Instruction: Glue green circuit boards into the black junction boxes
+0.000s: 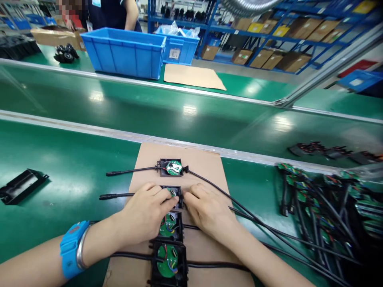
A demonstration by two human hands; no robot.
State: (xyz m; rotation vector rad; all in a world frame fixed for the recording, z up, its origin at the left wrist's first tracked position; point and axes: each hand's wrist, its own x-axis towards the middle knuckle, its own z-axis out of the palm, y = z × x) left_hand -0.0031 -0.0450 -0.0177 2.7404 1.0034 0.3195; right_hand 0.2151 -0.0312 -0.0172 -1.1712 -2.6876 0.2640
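Several small black boxes, each with a round green circuit board and black cables, lie in a column on a cardboard sheet point(206, 167). My left hand point(146, 213) and my right hand point(208, 211) both press with curled fingers on the second box from the far end point(176, 194), one at each side. The farthest box point(171, 167) lies untouched just beyond it. Two more boxes point(169, 261) lie nearer me, partly under my left hand. A blue wristband point(71, 249) is on my left wrist.
A heap of green boards with black cables point(326, 203) lies at the right. A black lid point(20, 186) lies at the left. Beyond the belt point(149, 107) stand blue bins point(124, 52), a cardboard sheet point(193, 76) and a person's torso point(110, 14).
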